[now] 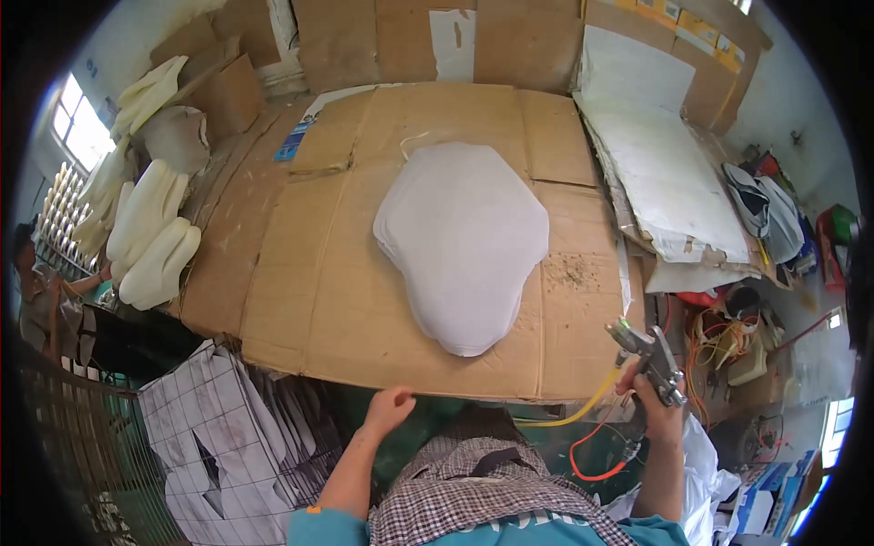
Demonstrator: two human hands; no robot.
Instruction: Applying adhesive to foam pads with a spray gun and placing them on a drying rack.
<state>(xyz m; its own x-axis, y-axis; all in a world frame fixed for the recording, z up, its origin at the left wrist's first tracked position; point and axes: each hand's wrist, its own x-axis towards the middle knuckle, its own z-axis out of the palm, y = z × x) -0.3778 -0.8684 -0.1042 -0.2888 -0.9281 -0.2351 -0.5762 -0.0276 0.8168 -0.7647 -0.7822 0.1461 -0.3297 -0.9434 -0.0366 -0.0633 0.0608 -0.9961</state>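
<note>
A pale grey, smooth padded piece [462, 237] lies on the cardboard-covered table in front of me, wide at the far end and narrowing towards me. What it is made of, I cannot tell. My right hand [657, 406] grips a metal spray gun [657, 359] off the table's near right corner, its nozzle end pointing left and away from me. From the gun runs a yellow hose [587, 403], and an orange hose [594, 475] loops below it. At the near edge of the table is my left hand [391, 408], its fingers curled in and nothing visible in them.
Cream foam pieces [150, 237] are stacked at the left, near another person [45, 300]. A wire rack [214, 409] with whitish sheets stands at the lower left. On the right are a white-covered surface [651, 146] and tangled hoses [715, 341]. Dark specks [572, 271] dot the cardboard [309, 273].
</note>
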